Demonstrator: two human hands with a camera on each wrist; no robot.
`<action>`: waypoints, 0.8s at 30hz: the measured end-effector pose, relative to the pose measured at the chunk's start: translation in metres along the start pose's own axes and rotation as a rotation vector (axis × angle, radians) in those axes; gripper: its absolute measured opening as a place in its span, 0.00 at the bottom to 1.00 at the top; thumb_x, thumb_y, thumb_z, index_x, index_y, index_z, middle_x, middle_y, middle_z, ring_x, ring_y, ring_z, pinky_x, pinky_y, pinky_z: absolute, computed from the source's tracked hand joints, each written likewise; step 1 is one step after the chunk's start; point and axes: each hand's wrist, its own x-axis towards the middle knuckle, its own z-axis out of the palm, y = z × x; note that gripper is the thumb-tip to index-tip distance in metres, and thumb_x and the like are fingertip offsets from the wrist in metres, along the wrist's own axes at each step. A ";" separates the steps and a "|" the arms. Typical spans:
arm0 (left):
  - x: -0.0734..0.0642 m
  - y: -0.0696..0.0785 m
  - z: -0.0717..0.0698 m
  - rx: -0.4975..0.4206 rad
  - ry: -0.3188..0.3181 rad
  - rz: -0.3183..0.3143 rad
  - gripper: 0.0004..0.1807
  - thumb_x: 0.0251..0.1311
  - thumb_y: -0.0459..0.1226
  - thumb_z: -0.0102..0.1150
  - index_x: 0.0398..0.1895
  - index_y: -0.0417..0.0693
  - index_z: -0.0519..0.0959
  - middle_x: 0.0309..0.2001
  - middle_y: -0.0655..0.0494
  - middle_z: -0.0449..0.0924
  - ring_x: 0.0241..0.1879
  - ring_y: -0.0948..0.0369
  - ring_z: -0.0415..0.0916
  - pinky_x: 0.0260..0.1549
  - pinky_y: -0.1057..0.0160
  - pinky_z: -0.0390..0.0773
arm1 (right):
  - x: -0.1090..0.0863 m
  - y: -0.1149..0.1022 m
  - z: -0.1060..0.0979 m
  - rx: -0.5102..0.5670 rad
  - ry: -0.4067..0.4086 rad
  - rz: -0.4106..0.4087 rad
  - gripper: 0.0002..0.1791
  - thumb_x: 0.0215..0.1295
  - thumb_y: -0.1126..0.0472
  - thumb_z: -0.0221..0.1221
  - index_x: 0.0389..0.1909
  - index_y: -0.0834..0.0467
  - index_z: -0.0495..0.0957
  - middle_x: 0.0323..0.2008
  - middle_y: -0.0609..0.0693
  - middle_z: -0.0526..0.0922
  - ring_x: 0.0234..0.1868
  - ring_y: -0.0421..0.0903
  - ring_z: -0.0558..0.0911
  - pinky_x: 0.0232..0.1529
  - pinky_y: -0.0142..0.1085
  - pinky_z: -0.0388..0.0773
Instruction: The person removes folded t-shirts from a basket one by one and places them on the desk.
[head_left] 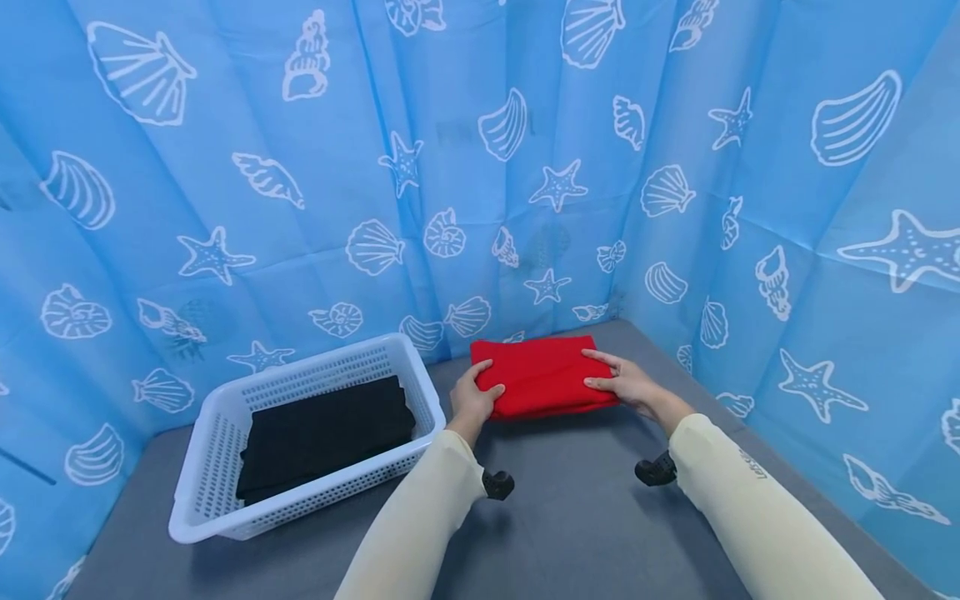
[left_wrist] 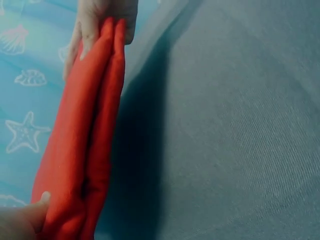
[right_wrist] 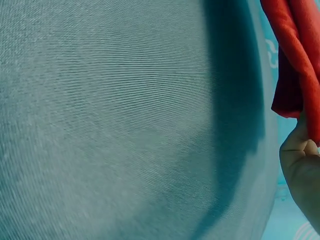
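A folded red cloth (head_left: 543,375) is held between both hands, off the grey surface, with a shadow below it. My left hand (head_left: 474,398) grips its left end, thumb on top. My right hand (head_left: 630,383) grips the right end; some of its fingers are hidden under the cloth. The left wrist view shows the thick folded layers of the red cloth (left_wrist: 80,145) edge-on, with the left thumb (left_wrist: 40,210) near and the right hand (left_wrist: 107,15) at the far end. In the right wrist view, the right hand (right_wrist: 302,170) holds a corner.
Left of the hands stands a white perforated plastic basket (head_left: 191,492) with a folded black cloth (head_left: 326,433) lying inside. Under everything is a grey cloth-covered surface (head_left: 562,517). A blue curtain (head_left: 450,167) with white shell and starfish prints hangs behind and along the right.
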 end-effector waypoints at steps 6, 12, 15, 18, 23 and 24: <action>0.008 -0.015 0.007 0.026 0.006 0.002 0.32 0.55 0.37 0.71 0.65 0.60 0.75 0.64 0.45 0.73 0.62 0.47 0.69 0.52 0.49 0.80 | 0.005 0.005 0.009 -0.032 0.011 0.001 0.39 0.69 0.57 0.60 0.77 0.51 0.55 0.75 0.69 0.45 0.70 0.65 0.52 0.65 0.54 0.66; 0.010 -0.027 0.010 0.029 0.005 -0.009 0.31 0.56 0.36 0.69 0.65 0.60 0.75 0.64 0.44 0.73 0.62 0.46 0.69 0.53 0.48 0.80 | 0.008 0.011 0.019 -0.063 0.020 -0.009 0.38 0.68 0.60 0.60 0.76 0.53 0.56 0.74 0.69 0.47 0.68 0.64 0.55 0.58 0.48 0.72; 0.012 -0.033 0.011 0.027 0.007 -0.016 0.31 0.55 0.36 0.70 0.64 0.59 0.76 0.64 0.44 0.73 0.62 0.46 0.69 0.54 0.47 0.79 | 0.010 0.013 0.022 -0.073 0.022 -0.020 0.38 0.68 0.60 0.60 0.76 0.53 0.57 0.74 0.69 0.48 0.69 0.65 0.55 0.60 0.50 0.73; 0.013 -0.038 0.012 0.037 0.009 -0.025 0.31 0.55 0.35 0.70 0.64 0.59 0.76 0.63 0.44 0.74 0.62 0.46 0.69 0.56 0.47 0.77 | 0.012 0.016 0.025 -0.091 0.013 -0.020 0.38 0.67 0.61 0.60 0.76 0.53 0.57 0.75 0.68 0.49 0.71 0.66 0.54 0.63 0.53 0.71; 0.014 -0.041 0.013 0.054 -0.009 -0.048 0.31 0.54 0.38 0.71 0.64 0.58 0.75 0.63 0.43 0.73 0.61 0.46 0.70 0.54 0.47 0.79 | 0.012 0.021 0.026 -0.150 0.004 0.015 0.38 0.66 0.61 0.62 0.75 0.53 0.58 0.74 0.68 0.49 0.71 0.67 0.53 0.65 0.56 0.69; 0.014 -0.041 0.014 0.060 -0.011 -0.050 0.32 0.54 0.38 0.72 0.64 0.58 0.75 0.63 0.43 0.74 0.61 0.46 0.70 0.53 0.47 0.79 | 0.012 0.021 0.026 -0.164 0.004 0.021 0.38 0.66 0.60 0.62 0.75 0.54 0.58 0.74 0.69 0.49 0.71 0.68 0.53 0.64 0.56 0.69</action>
